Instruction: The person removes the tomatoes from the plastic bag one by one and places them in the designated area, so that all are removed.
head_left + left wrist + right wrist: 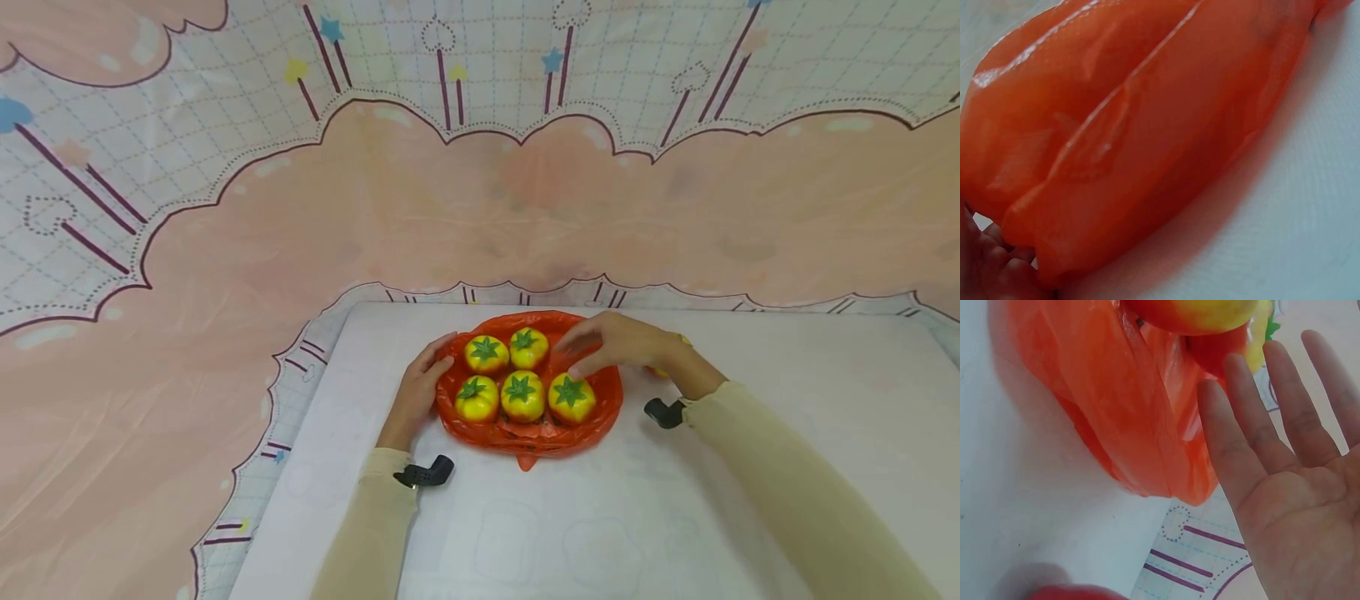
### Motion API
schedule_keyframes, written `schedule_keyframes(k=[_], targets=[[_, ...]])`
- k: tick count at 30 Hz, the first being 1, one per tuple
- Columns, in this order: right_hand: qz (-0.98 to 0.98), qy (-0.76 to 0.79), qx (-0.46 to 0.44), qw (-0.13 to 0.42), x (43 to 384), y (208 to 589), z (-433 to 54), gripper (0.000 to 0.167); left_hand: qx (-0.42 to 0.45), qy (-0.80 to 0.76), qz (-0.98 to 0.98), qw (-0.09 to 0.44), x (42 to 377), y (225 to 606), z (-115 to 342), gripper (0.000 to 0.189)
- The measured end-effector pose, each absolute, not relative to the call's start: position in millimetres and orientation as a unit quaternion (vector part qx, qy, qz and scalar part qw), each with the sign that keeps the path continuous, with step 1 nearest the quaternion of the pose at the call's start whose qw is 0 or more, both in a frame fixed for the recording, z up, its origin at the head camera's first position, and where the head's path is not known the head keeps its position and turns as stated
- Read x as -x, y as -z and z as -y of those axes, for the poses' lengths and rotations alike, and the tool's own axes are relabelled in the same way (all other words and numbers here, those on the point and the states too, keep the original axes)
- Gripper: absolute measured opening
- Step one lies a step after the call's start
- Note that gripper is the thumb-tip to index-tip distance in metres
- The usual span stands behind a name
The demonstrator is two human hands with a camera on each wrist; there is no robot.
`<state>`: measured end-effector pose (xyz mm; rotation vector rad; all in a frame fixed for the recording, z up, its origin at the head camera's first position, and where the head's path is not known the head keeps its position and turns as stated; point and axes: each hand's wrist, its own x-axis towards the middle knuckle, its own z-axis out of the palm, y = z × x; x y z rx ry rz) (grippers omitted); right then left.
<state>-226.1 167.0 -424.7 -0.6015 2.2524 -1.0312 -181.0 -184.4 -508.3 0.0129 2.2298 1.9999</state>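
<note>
An opened red plastic bag (532, 450) lies on the white table with several yellow-and-red, tomato-like fruits (522, 396) in it, each topped by a green star-shaped leaf. My left hand (420, 383) holds the bag's left edge, thumb on the inner side; in the left wrist view its fingers (1010, 269) bend at the bag's lower corner. Over the bag's right side hovers my right hand (622, 342), its fingertips close above the front right fruit (572, 398). The right wrist view shows this hand's fingers spread, the palm holding nothing.
Partly hidden under my right wrist, another yellow-and-red fruit (660, 372) lies outside the bag. The white table (810, 417) extends to both sides. A patterned pink-and-white cloth (480, 217) hangs behind it. Each wrist bears a black camera (427, 472).
</note>
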Motion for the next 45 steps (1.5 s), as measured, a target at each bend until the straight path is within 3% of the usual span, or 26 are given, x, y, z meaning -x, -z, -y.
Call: schedule_keyframes(k=[20,28,45], targets=[[-0.807,0.397,0.213,0.382,234,432,-148,0.044,-0.001,-0.667,-0.741,0.075,180,507,185,0.04],[-0.81,0.387,0.214,0.385,235,434,-149,0.049,-0.001,-0.669,-0.739,0.078,179,506,185,0.039],[-0.798,0.39,0.234,0.395,236,440,-146,0.041,0.006,-0.681,-0.729,0.074,180,506,185,0.041]])
